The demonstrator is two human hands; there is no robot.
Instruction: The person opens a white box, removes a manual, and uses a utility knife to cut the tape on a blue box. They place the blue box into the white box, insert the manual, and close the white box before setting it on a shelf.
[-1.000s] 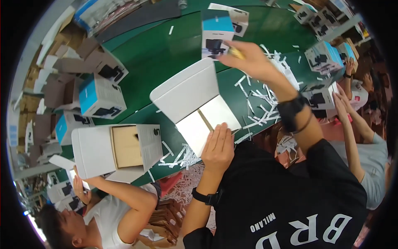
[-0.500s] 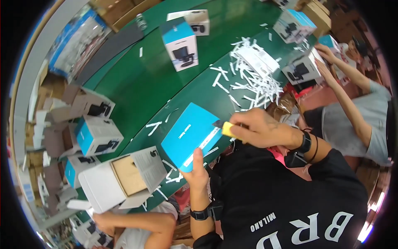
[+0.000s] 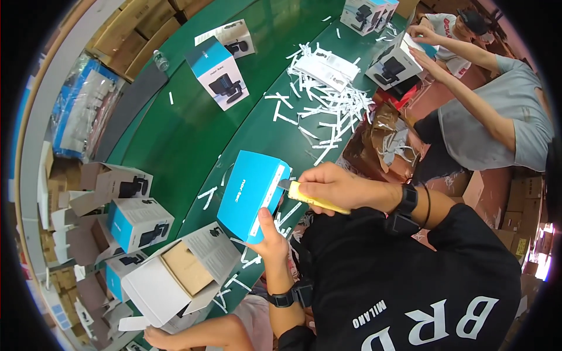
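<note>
My left hand [image 3: 273, 238] grips the near lower edge of a blue-topped box [image 3: 246, 190], thumb on its face and the other fingers hidden beneath. A white label strip [image 3: 269, 190] runs along the box's right edge. My right hand [image 3: 333, 186] is closed round a yellow utility knife [image 3: 310, 198]. The dark tip of the knife is at the box's right side, by the strip's upper part; I cannot tell whether it touches.
White paper strips [image 3: 336, 117] lie heaped at the far right of the green table [image 3: 175, 123]. Several printed boxes [image 3: 219, 73] stand around. An opened white box [image 3: 155, 286] is at left, near a person's arm [image 3: 205, 333]. Another person's hands [image 3: 430, 58] hold a box at right.
The blue-topped box has turned and shifted slightly left. My right hand has moved left and down with the knife, whose yellow body now shows more. The whole view has shifted.
</note>
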